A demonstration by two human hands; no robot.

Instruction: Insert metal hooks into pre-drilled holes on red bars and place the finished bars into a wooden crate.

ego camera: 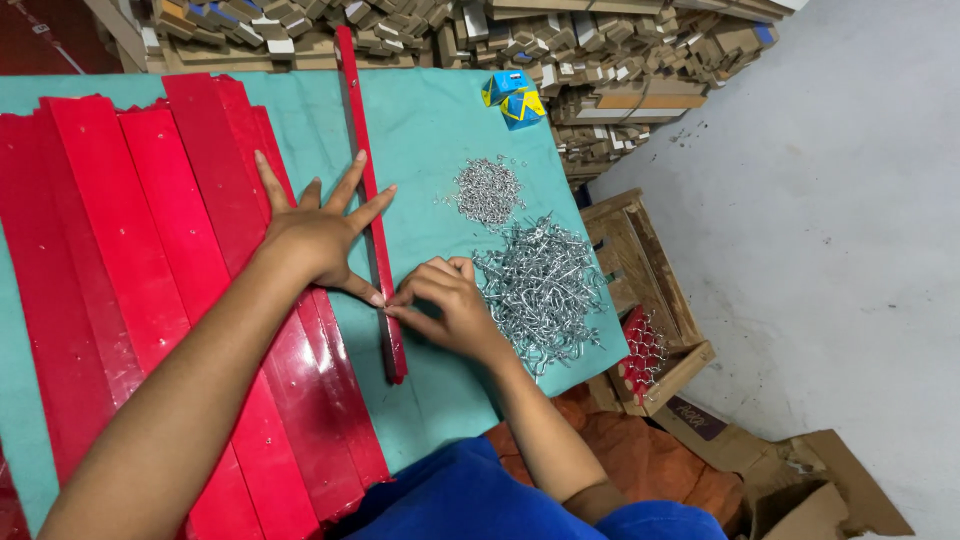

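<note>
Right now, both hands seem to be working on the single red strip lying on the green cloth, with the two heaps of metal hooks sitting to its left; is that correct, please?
Not quite. In the head view, both heaps of metal hooks lie to the right of the red strip, not its left. The left hand and right hand do meet on that strip, on the green cloth.

A teal-covered surface point(440, 130) carries a stack of glossy red strips point(130, 250) on its left, one narrow red strip point(362, 140) lying lengthwise, two heaps of small metal hooks point(545, 285) and screws point(487, 190), and a blue-yellow box point(514, 97).
</note>
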